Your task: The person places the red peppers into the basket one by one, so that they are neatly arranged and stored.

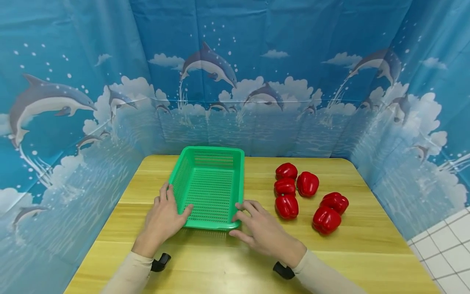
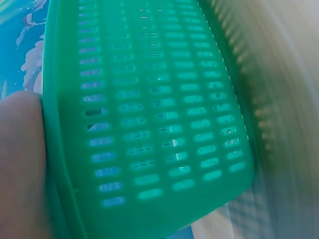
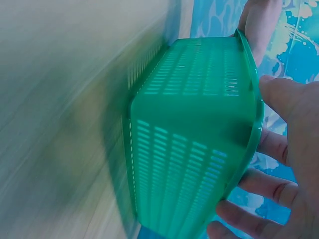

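a green basket point(image 1: 211, 192) stands upright on the left half of the table point(image 1: 224, 269), its slotted bottom and walls open to view. both hands are at its near end, well apart from each other. the left hand point(image 1: 160, 218) is at the near left corner, fingers laid along the outside of the left wall and thumb spread out over the near rim. the right hand point(image 1: 263, 228) is at the near right corner, fingers spread and lightly bent, their tips touching the rim; neither hand is closed tight on it.

to the right of the right hand lie six red peppers point(image 1: 307, 183): three in a row running away from the person, one just beside them, and a pair farther right. pale sleeves point(image 1: 128, 274) cover the forearms. a blue dolphin curtain point(image 1: 235, 122) hangs behind, and white tiles point(image 1: 446, 243) show at the lower right.
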A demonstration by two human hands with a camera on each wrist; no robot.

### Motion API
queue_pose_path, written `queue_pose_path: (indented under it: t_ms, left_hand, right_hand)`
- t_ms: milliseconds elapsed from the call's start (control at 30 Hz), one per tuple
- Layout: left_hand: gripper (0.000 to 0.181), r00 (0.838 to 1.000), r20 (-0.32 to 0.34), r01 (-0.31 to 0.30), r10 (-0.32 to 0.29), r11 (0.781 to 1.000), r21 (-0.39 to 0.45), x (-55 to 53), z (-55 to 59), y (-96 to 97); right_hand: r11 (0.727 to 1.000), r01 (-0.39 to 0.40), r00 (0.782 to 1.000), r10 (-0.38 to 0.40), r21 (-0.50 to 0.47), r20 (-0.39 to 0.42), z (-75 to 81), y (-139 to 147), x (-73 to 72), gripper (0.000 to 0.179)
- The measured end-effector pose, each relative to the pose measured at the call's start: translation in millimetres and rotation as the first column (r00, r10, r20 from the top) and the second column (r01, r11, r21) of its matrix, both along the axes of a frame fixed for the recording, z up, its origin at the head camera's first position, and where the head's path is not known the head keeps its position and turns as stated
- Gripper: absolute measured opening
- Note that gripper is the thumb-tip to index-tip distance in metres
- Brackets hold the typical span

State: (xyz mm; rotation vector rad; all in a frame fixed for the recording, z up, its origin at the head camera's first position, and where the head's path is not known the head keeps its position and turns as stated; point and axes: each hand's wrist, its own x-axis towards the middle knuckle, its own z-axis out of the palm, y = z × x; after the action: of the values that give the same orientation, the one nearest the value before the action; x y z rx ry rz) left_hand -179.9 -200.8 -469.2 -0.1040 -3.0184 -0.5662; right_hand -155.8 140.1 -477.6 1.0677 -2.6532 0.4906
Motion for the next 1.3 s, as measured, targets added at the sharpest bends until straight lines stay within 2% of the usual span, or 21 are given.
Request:
queue_pose_path:
  t_ms: [400, 667, 967, 1300]
  left_hand:
    - [0.109, 1.0, -0.005, 0.017, -0.017, 0.999, 0.036, 0.9, 0.2, 22.7]
    - [0.109, 1.0, -0.022, 0.024, -0.022, 0.997, 0.068, -2.2, -1.3, 34.3]
    - [0.106, 0.996, -0.043, 0.077, -0.073, 0.991, 0.113, -10.6, -5.8, 47.1]
    - [0.109, 0.993, -0.037, 0.114, -0.109, 0.978, 0.172, -10.8, -11.1, 54.6]
  right_hand:
    - [0.998, 0.059, 0.998, -0.06, -0.006, -0.038, 0.2, 20, 8.4, 0.024]
    - [0.996, 0.085, 0.995, -0.086, -0.017, -0.06, -1.7, 36, 12.3, 0.026]
    - [0.994, 0.077, 0.994, -0.082, -0.077, -0.074, -4.2, 58, 16.2, 0.026]
    - [0.994, 0.024, 0.995, -0.034, -0.104, -0.089, -7.6, 76, 10.6, 0.028]
